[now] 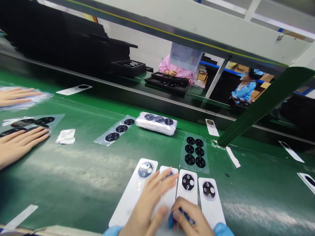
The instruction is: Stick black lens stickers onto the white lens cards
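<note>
Several white phone back covers (188,186) with round black camera rings lie side by side on the green belt (86,170) near me. My left hand (147,203) lies flat with fingers stretched over the second cover (169,196). My right hand (190,221) is closed round a small blue tool (183,216) held over the lower end of the covers. A clear sheet carrying several black round lens stickers (195,152) lies just beyond the covers.
A neighbour's two hands (17,144) rest on sticker sheets at the left. More sticker strips (118,129), a wrapped white bundle (157,124) and loose white covers (73,89) lie on the belt. A green post (261,108) slants at the right. Other workers sit beyond.
</note>
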`<state>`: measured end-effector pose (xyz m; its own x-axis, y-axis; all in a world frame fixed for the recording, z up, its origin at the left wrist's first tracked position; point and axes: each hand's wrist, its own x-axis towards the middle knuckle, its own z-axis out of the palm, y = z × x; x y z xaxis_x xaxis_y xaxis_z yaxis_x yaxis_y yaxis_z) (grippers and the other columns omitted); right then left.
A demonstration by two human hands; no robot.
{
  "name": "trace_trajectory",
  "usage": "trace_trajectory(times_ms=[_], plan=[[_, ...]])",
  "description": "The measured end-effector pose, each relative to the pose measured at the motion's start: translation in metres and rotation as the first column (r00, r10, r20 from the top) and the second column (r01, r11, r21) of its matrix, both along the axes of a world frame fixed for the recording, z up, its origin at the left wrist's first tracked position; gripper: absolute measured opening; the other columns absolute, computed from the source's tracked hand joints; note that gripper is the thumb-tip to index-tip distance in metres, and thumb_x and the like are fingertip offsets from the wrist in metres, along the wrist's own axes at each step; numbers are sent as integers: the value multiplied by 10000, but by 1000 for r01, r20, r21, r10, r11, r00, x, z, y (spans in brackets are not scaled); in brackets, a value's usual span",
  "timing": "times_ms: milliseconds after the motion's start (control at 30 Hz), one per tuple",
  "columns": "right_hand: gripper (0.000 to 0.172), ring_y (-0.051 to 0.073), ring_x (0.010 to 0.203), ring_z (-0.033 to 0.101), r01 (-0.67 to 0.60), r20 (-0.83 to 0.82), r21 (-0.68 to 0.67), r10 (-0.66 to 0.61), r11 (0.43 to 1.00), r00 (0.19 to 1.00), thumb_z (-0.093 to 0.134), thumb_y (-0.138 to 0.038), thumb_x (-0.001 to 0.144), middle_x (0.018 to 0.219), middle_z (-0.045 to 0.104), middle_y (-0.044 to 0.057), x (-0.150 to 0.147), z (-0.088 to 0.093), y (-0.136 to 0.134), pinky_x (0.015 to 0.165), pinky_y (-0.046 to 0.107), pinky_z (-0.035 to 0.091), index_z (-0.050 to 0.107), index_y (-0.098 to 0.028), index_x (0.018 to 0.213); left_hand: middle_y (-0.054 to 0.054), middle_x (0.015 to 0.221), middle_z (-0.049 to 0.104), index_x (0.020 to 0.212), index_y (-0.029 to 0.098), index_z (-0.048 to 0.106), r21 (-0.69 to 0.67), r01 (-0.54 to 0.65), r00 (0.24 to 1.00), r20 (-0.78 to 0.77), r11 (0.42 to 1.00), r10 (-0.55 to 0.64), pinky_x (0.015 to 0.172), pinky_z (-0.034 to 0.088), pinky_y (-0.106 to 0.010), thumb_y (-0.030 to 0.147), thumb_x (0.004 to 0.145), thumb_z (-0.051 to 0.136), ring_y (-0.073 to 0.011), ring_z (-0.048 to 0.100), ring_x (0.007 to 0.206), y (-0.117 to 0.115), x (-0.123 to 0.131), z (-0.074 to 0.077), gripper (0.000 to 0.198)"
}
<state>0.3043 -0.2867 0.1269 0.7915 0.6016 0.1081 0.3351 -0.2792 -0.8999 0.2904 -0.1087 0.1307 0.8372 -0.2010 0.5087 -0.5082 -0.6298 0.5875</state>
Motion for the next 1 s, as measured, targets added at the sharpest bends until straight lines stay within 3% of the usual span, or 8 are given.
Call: trace_trajectory(times_ms=[67,167,333,400,733,800,900,1000], plan=[[330,153,700,600,-80,270,-76,98,994,958,318,-320,977,773,645,48,15,6,-4,627,248,505,569,-186,809,-73,1085,642,1132,246,533,36,-102,994,-30,994,103,891,464,-389,202,943,365,-241,524,1114,14,16,3,256],[254,168,860,617,-85,547,-150,154,985,823,319,-197,957,930,687,68,27,5,-2,716,269,500,562,-176,887,-49,928,623,965,224,589,182,-58,996,-52,982,68,766,488,-310,91,910,366,-200,558,932,23,33,0,265],[381,151,897,657,70,827,-140,78,988,557,254,-183,1004,912,727,38,24,-16,14,697,257,479,581,-157,811,-58,939,628,987,186,566,346,24,999,22,938,-33,764,462,-327,14,895,327,-202,548,881,17,39,-6,308],[413,140,881,664,104,866,-114,48,988,498,251,-168,1007,870,730,29,23,-20,17,681,250,471,582,-149,761,-54,908,636,1002,178,559,404,22,1000,5,915,-27,749,442,-343,7,889,345,-212,544,857,16,39,-6,296],[395,140,867,653,101,872,-117,54,988,486,299,-135,992,802,714,42,25,-25,18,653,254,470,596,-141,731,-90,1025,650,913,155,566,650,91,994,-99,755,-34,736,389,-377,-79,782,360,-251,540,901,6,40,-5,339],[403,142,881,648,97,865,-145,79,985,495,286,-118,990,815,712,49,24,-25,17,662,254,475,595,-139,732,-87,962,648,899,154,569,609,115,991,-127,785,-47,715,387,-367,-63,792,361,-246,543,860,10,44,-2,319],[393,152,934,637,89,860,-171,104,981,500,284,-128,992,875,715,62,22,-23,16,688,263,484,598,-134,756,-30,841,613,887,190,558,395,180,961,-267,901,-75,708,395,-328,32,869,361,-195,529,766,19,57,5,253],[397,156,925,644,89,862,-160,95,983,498,278,-145,996,892,716,63,21,-21,15,682,265,484,601,-125,766,-14,903,585,903,199,514,272,176,938,-337,946,-78,774,405,-319,48,870,373,-178,511,842,24,75,9,208]])
